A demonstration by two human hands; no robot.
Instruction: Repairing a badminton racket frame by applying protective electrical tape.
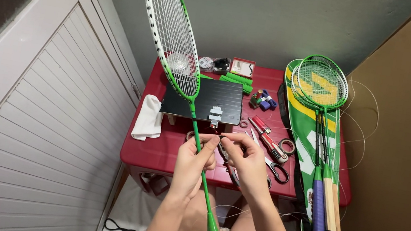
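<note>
My left hand (196, 156) grips the thin green shaft of a green and white badminton racket (172, 32), which stands upright with its strung head tilted up to the left and its wooden handle between my knees. My right hand (245, 158) is beside it, fingers pinched on a thin string end that runs toward my left hand. Both hands hover over the front edge of a small red plastic table (165, 156).
On the table lie a black board (208, 99) with a small metal clamp, a white cloth (149, 117), scissors (277, 170), a red-handled tool (268, 140), tape rolls, green grips and small boxes. More rackets (323, 96) on a green cover lie at right. Louvred door at left.
</note>
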